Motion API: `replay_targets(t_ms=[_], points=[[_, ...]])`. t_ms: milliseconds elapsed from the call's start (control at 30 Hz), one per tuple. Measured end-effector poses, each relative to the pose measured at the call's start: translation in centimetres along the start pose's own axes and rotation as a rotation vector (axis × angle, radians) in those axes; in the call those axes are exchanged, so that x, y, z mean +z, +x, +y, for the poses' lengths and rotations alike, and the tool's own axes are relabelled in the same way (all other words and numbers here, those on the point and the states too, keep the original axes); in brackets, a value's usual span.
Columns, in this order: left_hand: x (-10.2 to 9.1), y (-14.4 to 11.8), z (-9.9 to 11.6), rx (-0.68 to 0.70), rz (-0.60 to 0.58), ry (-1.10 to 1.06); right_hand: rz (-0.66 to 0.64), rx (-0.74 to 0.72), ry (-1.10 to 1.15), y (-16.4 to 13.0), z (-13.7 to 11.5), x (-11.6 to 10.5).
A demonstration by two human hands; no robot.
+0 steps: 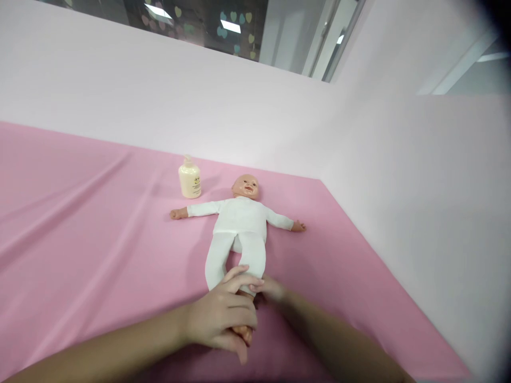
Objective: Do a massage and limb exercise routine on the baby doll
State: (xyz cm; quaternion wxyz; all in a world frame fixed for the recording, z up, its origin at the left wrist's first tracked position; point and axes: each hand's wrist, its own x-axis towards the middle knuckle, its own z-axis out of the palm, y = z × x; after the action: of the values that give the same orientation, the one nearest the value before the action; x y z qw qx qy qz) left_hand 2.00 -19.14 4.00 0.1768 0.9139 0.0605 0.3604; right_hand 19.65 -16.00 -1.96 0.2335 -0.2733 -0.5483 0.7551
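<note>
A baby doll (pixel 241 215) in a white top and white trousers lies on its back, arms spread wide and head away from me. My left hand (pixel 223 314) is wrapped over the lower part of the doll's leg on the right, and the toes of a foot show below my fingers. Beside the same leg, my right hand (pixel 271 290) reaches in from the right. Its fingertips are at the lower trouser leg, partly hidden behind the leg and my left fingers. The doll's other foot is hidden behind my left hand.
A cream pump bottle (pixel 190 180) stands upright left of the doll's head. The pink sheet (pixel 99 223) under the doll has a few creases. White walls (pixel 159 96) border it behind and on the right, with a window (pixel 223 26) above.
</note>
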Motion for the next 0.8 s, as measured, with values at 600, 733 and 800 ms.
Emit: replay_targets(t_ms=[600,733,800], points=[[-0.3,-0.3,-0.2,0.0,-0.057,0.075,-0.044,-0.056,0.276,0.0,0.2,0.1],[-0.4,-0.2,-0.4,0.027,-0.057,0.095,-0.039,-0.063,0.353,-0.3,-0.7,0.8],[-0.4,0.0,-0.4,0.037,-0.054,0.116,-0.034,-0.062,0.391,-0.5,-1.2,1.1]])
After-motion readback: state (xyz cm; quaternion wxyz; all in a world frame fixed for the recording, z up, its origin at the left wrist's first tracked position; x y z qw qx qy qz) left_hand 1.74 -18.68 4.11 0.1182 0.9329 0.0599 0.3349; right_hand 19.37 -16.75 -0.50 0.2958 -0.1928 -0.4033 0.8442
